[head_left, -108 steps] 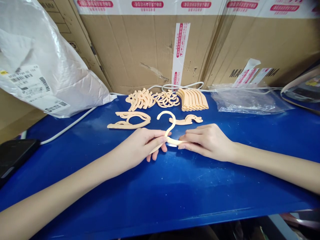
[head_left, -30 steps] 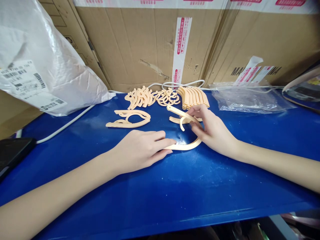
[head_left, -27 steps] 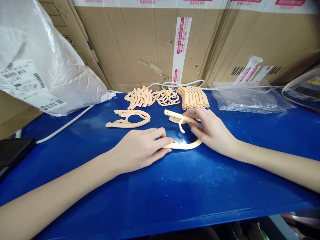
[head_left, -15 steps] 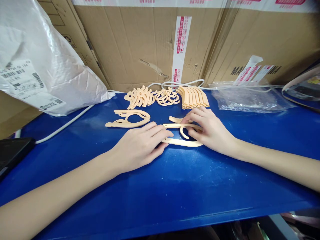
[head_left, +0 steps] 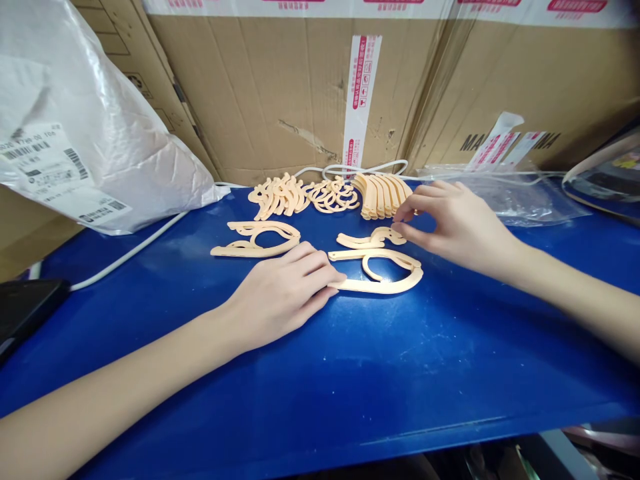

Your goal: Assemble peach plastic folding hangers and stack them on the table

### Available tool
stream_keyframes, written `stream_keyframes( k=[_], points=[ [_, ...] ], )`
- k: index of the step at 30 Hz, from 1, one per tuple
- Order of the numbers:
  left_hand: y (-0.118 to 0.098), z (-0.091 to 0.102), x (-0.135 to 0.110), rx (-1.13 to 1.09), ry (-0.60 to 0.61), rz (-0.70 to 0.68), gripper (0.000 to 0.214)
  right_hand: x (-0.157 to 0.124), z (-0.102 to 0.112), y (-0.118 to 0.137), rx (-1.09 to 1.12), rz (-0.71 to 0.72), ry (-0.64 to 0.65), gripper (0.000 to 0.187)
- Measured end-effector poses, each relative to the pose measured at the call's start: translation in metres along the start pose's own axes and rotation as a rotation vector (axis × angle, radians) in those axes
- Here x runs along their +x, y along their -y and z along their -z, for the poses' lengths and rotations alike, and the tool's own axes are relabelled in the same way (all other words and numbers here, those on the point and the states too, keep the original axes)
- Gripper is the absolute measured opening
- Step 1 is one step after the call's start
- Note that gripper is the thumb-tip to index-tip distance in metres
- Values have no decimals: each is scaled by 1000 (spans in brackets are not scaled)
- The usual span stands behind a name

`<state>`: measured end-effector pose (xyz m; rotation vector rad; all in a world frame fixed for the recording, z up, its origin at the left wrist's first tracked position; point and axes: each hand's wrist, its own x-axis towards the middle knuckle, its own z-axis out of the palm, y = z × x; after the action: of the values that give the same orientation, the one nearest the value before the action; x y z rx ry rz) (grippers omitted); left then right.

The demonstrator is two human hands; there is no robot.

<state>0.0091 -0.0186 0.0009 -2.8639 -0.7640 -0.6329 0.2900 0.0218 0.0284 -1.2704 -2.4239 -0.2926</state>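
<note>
1. Your blue table top (head_left: 350,373) carries everything; take the folded hanger (head_left: 383,275) near its middle as your mark.
2. Just behind the mark lies a loose curved piece (head_left: 367,239).
3. Left of it lies a second folded hanger (head_left: 257,241).
4. Farther behind it sit a heap of hooks (head_left: 280,195), a heap of rings (head_left: 333,195) and a row of stacked arms (head_left: 383,195).
5. Behind it to the right lies a clear plastic bag (head_left: 545,203).
6. Well to its left you have a white cable (head_left: 127,253), a white sack (head_left: 100,133) and a black phone (head_left: 25,313).

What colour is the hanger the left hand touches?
The hanger is plain pale peach, clearest in the head view.
</note>
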Motion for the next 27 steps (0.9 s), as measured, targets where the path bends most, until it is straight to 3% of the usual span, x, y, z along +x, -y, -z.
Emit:
stream_keyframes(
  k=[6, 13, 17, 22, 27],
  points=[
    [-3, 1, 3, -202, 8, 169, 10, 0, 0, -13, -48, 3, 207, 26],
    [-3, 0, 7, -265, 13, 254, 13, -3, -3, -13, -32, 8, 204, 23],
    [-4, 0, 6, -234, 36, 269, 10, -1, -3, -15, 67, 18, 274, 18],
    [-5, 1, 7, -214, 67, 288, 1, 1, -2, -14, 210, -81, 353, 26],
    [-4, 1, 7, -229, 76, 288, 7, 3, 1, -10, 366, -120, 292, 29]
  ],
)
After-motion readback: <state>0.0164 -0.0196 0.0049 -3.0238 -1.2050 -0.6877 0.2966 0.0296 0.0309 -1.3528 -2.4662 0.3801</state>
